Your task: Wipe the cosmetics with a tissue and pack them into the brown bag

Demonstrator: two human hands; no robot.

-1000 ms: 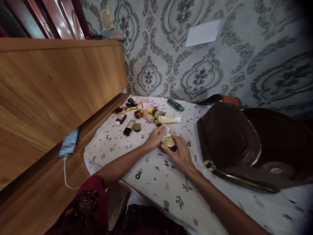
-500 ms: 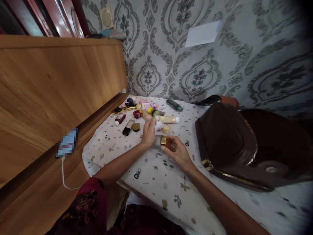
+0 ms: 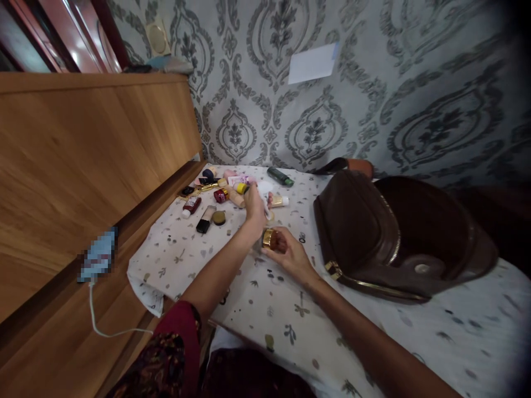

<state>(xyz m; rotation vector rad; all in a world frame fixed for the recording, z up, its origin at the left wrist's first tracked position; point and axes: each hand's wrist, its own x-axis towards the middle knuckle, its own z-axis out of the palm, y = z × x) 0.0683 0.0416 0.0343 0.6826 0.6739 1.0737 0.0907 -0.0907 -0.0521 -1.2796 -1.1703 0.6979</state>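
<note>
My left hand (image 3: 254, 209) is closed around a crumpled white wipe or cloth (image 3: 264, 194), part of which spreads out past the fingers. Just below it, my right hand (image 3: 290, 253) grips a bottle by its shiny gold cap (image 3: 269, 239). The bottle's body is mostly hidden behind my left wrist. Near the left fingers lies a cream-coloured tube with a white cap (image 3: 279, 201). Left of that hand are a peach tube (image 3: 236, 199), a round olive-lidded pot (image 3: 219, 218) and a foundation bottle with a black cap (image 3: 206, 219).
More cosmetics lie towards the wall: a dark red jar (image 3: 221, 195), a red-brown bottle (image 3: 191, 207) and a green bottle (image 3: 280, 176). A large brown bag (image 3: 357, 232) stands at the right. On the left, a wooden panel (image 3: 99, 143) borders the patterned cloth (image 3: 174, 260).
My left hand has moved up and away from the bottle, taking the white wipe or cloth along. My right hand still holds the gold-capped bottle. The view has shifted slightly.
</note>
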